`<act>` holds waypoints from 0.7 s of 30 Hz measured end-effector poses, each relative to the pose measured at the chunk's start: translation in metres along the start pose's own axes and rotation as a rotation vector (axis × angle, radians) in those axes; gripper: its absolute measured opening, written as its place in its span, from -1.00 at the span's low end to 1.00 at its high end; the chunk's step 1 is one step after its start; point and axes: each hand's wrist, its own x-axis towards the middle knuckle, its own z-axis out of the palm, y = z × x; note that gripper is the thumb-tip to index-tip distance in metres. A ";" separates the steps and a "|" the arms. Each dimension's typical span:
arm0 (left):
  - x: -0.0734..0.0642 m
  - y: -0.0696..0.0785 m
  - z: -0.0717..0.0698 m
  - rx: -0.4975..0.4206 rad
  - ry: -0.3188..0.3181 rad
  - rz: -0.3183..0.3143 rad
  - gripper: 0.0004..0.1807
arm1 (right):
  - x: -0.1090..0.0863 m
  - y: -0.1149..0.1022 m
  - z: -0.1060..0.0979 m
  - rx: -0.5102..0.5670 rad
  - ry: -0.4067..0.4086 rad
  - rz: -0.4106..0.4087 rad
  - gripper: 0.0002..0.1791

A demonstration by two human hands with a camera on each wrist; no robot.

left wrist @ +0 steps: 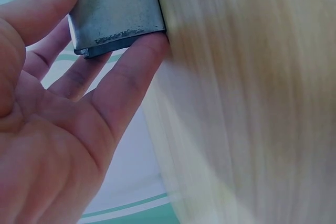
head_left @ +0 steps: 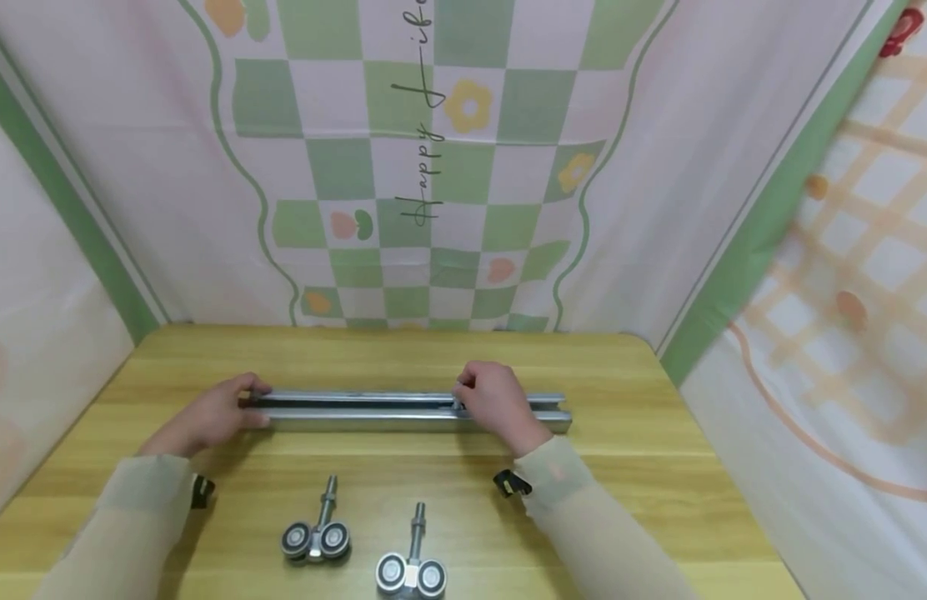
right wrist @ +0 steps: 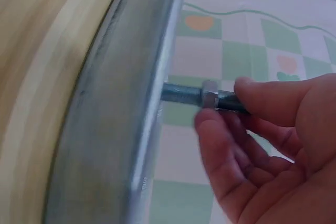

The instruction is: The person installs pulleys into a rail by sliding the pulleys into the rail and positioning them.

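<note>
A metal track rail (head_left: 358, 423) lies lengthwise across the table, its slot facing up. My left hand (head_left: 212, 412) holds the rail's left end between thumb and fingers; the left wrist view shows the fingers (left wrist: 128, 80) against that end. Near the rail's right part, my right hand (head_left: 497, 404) pinches a threaded bolt (right wrist: 181, 93) that stands up out of the slot. A hex nut (right wrist: 210, 94) sits on the bolt beside the fingertips. Whatever the bolt joins inside the rail is hidden.
Two roller hangers lie in front of the rail: one roller hanger (head_left: 317, 537) left of centre, another roller hanger (head_left: 412, 573) nearer the front. Each has wheels and an upstanding bolt. Printed cloth (head_left: 463, 183) hangs behind the wooden table (head_left: 643, 500) and at both sides.
</note>
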 end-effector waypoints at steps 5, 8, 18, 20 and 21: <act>-0.001 0.000 0.002 -0.006 -0.007 -0.028 -0.50 | -0.001 -0.006 0.001 -0.053 -0.002 -0.048 -0.86; -0.001 -0.001 0.000 -0.005 -0.013 -0.039 -0.50 | 0.001 -0.007 0.002 -0.064 0.017 -0.096 -0.94; 0.000 0.001 -0.001 -0.003 -0.013 -0.024 -0.50 | 0.015 -0.032 0.007 -0.138 -0.072 -0.156 -0.86; 0.000 0.003 -0.001 -0.004 -0.014 -0.024 -0.50 | 0.017 -0.037 0.008 -0.160 -0.088 -0.161 -0.86; 0.000 0.003 -0.001 -0.004 -0.016 -0.022 -0.49 | 0.017 -0.040 0.009 -0.170 -0.093 -0.165 -0.86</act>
